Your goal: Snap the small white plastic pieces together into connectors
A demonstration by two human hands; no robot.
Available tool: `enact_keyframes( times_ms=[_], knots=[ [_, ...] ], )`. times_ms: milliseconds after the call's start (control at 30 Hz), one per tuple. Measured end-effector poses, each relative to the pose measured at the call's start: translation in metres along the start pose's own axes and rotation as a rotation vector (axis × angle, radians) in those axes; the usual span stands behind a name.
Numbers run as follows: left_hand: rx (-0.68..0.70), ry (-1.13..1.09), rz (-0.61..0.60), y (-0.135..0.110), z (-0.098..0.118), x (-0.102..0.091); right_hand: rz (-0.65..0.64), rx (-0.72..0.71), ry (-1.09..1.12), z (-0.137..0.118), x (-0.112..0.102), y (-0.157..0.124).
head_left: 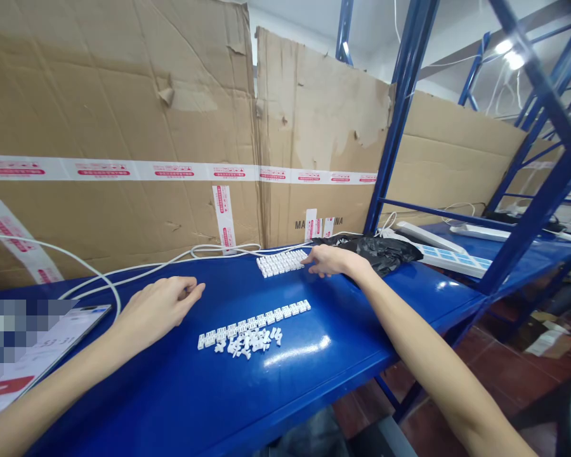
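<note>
white pieces (247,339) too small to identify, device screen (59,352) pixelated, cut off at left

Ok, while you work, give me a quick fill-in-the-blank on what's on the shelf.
The hand nearest the white plastic block is the ____ one. The crumpled plastic bag beside that hand is ____. The loose white pieces lie heaped just ____ the long white row, from the wearer's view. The steel shelf under them is painted ____.

Missing words: right; black; in front of; blue.
</note>
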State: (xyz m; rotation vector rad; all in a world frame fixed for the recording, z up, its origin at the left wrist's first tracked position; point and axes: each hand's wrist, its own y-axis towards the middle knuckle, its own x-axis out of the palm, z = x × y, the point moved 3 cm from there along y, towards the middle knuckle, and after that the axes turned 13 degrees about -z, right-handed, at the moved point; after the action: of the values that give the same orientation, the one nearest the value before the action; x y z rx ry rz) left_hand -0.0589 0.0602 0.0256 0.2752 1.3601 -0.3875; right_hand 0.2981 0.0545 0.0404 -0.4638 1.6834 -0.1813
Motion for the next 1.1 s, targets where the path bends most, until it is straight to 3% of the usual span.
enact_keyframes(
  times_ms=[133,300,433,633,800,967,1100],
  knots=[
    [-0.015,0.013,-0.016,0.0,0.001,0.0,-0.027,-0.05,-0.014,-0.003,0.001,-0.002],
    [-0.003,0.032,-0.021,0.002,0.001,0.002,0.077,0.001,-0.037,0.002,-0.005,-0.001],
    [-0.008,0.033,-0.048,0.003,0.0,0.005,0.033,-0.022,-0.031,0.005,-0.002,0.005],
    [-0.018,0.049,-0.069,0.003,0.0,0.007,0.13,-0.009,-0.044,0.005,-0.005,0.004],
    [-0.011,0.037,-0.074,0.003,-0.002,0.009,0.092,-0.01,-0.034,0.006,-0.003,0.006],
    [-0.001,0.048,-0.079,0.004,-0.003,0.01,0.141,-0.005,-0.05,0.006,-0.004,0.007],
    [0.003,0.074,-0.087,0.005,-0.003,0.012,0.078,-0.009,-0.03,0.006,-0.002,0.007]
  ],
)
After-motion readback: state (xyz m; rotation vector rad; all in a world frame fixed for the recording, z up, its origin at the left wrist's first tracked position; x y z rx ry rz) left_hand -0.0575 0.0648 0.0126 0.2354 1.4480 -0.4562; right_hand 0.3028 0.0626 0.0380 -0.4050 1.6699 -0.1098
